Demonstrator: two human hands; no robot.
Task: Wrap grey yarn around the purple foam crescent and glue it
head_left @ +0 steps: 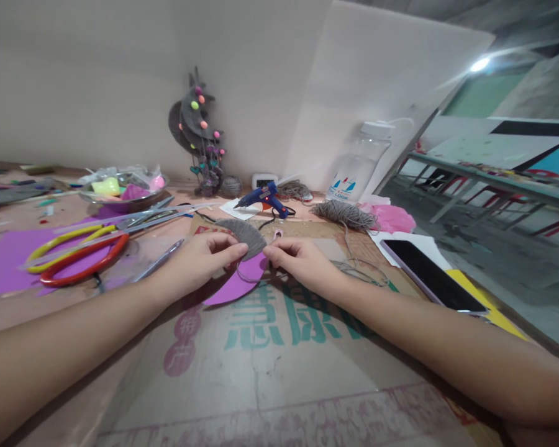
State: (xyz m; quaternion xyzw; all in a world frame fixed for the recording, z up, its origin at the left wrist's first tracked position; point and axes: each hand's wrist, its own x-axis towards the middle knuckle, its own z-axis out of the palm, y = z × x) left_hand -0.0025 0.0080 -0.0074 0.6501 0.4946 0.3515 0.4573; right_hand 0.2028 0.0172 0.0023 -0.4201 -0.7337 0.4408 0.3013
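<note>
My left hand [209,254] pinches a curved piece wrapped in grey yarn [245,234] between thumb and fingers. At the piece's right tip, my right hand [293,257] has thumb and forefinger pressed together on grey yarn. A loose strand [363,271] runs from beside my right hand to a grey yarn skein [345,214]. Below the wrapped piece, a purple curved shape [237,285] shows over the printed cardboard [214,385]. Behind my hands lies a blue glue gun [266,197] on the table.
Red-handled scissors [86,266], yellow-handled scissors [65,244] and a pen [161,259] lie left. A phone [431,273] is right. A bottle [361,161], a bowl [121,197] and a decorated grey moon hanging [198,133] stand behind.
</note>
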